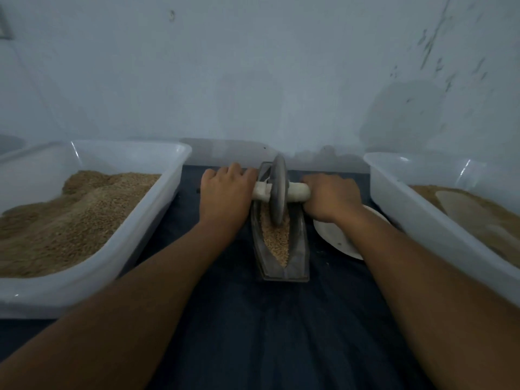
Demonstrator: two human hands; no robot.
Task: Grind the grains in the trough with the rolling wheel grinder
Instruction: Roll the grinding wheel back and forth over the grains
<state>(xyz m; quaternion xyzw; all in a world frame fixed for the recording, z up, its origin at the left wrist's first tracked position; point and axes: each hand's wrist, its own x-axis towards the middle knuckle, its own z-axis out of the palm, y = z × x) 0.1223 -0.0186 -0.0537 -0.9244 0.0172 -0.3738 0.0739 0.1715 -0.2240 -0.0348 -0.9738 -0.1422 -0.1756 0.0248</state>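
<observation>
A narrow metal trough [300,249] lies lengthwise on the dark cloth in the middle, holding pale grains [277,240]. A grey rolling wheel [277,190] stands upright in the trough's far half, on a pale wooden axle [298,191]. My left hand [225,192] grips the axle's left end. My right hand [332,197] grips its right end. Both arms reach forward from the bottom of the view.
A large white tub [118,243] of brown grain sits to the left. Another white tub [416,209] with grain and a pale scoop stands at the right. A white plate [334,235] lies under my right wrist. A pale blue wall rises close behind.
</observation>
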